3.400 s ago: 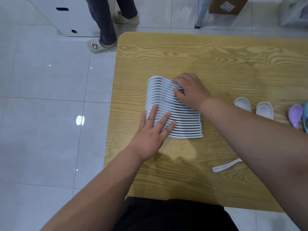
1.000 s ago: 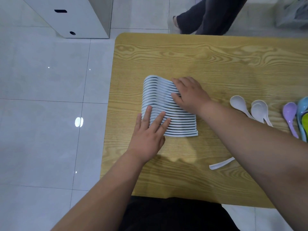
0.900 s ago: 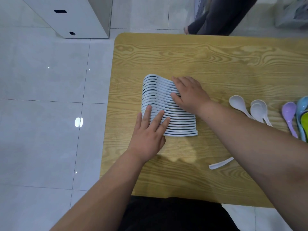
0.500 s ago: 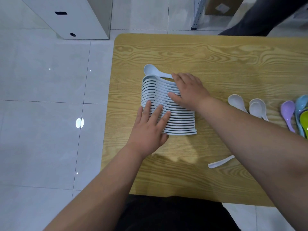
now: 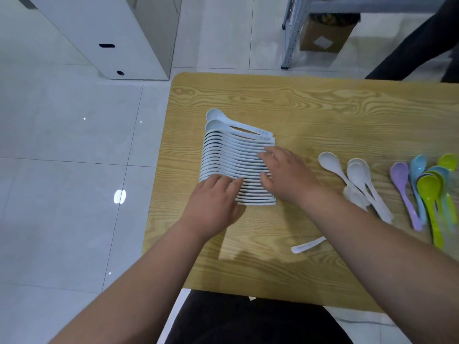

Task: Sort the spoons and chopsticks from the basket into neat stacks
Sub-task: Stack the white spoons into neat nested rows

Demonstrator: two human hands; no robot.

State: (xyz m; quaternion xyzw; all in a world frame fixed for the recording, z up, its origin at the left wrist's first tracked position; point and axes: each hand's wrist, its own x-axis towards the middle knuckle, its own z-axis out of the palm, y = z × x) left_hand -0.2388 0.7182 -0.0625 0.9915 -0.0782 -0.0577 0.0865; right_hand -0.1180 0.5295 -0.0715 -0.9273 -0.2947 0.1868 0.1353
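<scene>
- It seemed a storeroom or workroom: white floor tiles [image 5: 62,194], wood-grain table [image 5: 323,108].
- Metal rack [image 5: 289,33] and cardboard box [image 5: 323,38] stood at one o'clock, white cabinet [image 5: 111,21] at eleven.

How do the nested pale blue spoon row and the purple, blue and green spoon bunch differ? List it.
The pale blue spoon row has many spoons, one colour; the purple, blue and green spoon bunch few, mixed. Row handles point right, bunch handles toward the person. Left hand and right hand touch only the row. Both lie on the wooden table.
</scene>
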